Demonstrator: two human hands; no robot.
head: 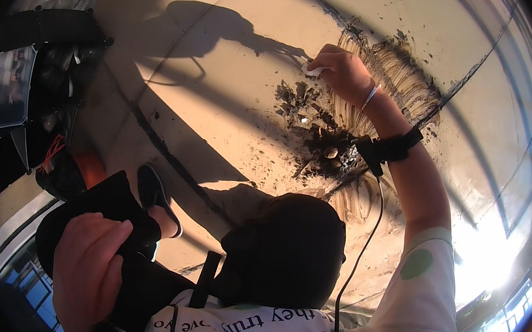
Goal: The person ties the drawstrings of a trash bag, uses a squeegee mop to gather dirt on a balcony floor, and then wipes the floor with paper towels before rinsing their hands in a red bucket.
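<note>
My right hand (342, 72) reaches out over the tiled floor (234, 100), its fingers closed on a small white piece, perhaps a tissue (312, 70). Beside and beneath that wrist lies a broad patch of dark smears (404, 78) with streaks across the tiles. Nearer to me is a heap of black flaky debris (330, 148). My left hand (88, 264) is raised at the lower left above my dark-clad knee, fingers bent; I see nothing held in it. A black strap device (387, 149) with a cable sits on my right forearm.
A black rack (39, 29) with a clear panel (7, 88) stands at the left. Below it are a black bag (61, 175) and an orange-red object (89, 169). My dark shoe (151, 186) rests on the floor. Bright glare covers the lower right.
</note>
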